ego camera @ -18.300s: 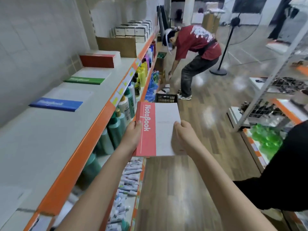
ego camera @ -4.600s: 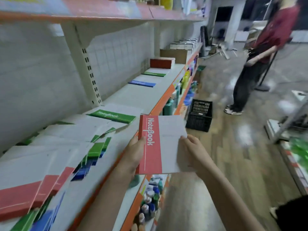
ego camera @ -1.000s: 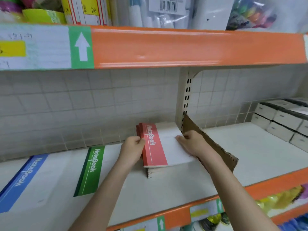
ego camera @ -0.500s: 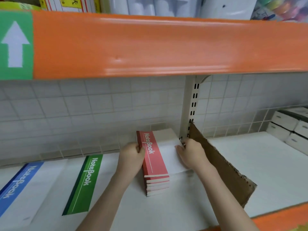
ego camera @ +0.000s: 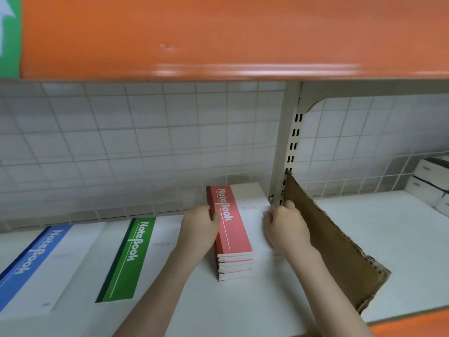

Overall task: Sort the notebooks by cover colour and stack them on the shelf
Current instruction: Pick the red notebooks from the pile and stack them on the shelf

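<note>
My left hand (ego camera: 200, 226) is on the left side of the red notebook stack (ego camera: 234, 242). My fingers curl round the red spine edge and my thumb lies on the top cover, so this grip holds the stack. My right hand (ego camera: 284, 229) is on the right side of the same stack. Its fingers are bent over the white edge of the top notebook, and this grip holds that side.

The red stack sits on the white shelf (ego camera: 388, 239), close to the tiled back wall (ego camera: 145, 147). All its red strips line up on the left.

A brown cardboard divider (ego camera: 340, 259) stands just beside my right hand, leaning against the shelf post (ego camera: 288, 142).

To the left of the red stack lies a green notebook (ego camera: 131, 256). Farther left lies a blue notebook (ego camera: 29, 261). Both lie flat on the shelf.

White boxes (ego camera: 430, 181) sit far to the right. An orange shelf edge (ego camera: 218, 37) runs across the top.
</note>
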